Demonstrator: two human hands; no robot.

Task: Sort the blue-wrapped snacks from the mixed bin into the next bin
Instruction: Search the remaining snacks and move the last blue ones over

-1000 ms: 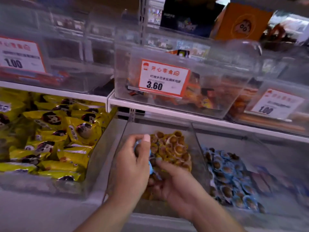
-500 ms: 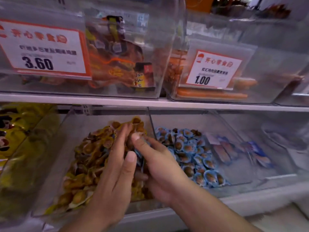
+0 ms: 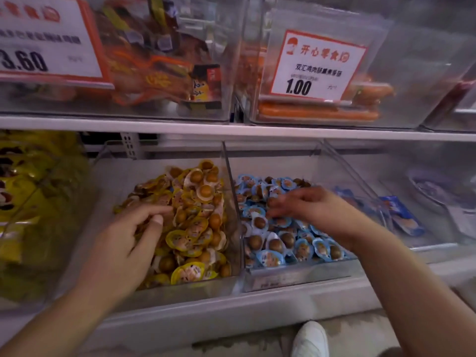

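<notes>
The left hand [image 3: 134,235], fingers loosely curled, rests on yellow-wrapped snacks in the clear mixed bin [image 3: 180,284]; no blue one shows there. The right hand [image 3: 316,210], whose grip I cannot tell, is over the small round blue-wrapped snacks [image 3: 273,256] beneath it.

Left hand [image 3: 128,238] rests on yellow-wrapped snacks [image 3: 192,215]; right hand [image 3: 313,207] touches blue-wrapped snacks [image 3: 280,243].

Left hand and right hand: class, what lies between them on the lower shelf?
In the head view, the clear divider wall between the two bins stands between the left hand and right hand, with yellow-wrapped snacks beside it.
</notes>
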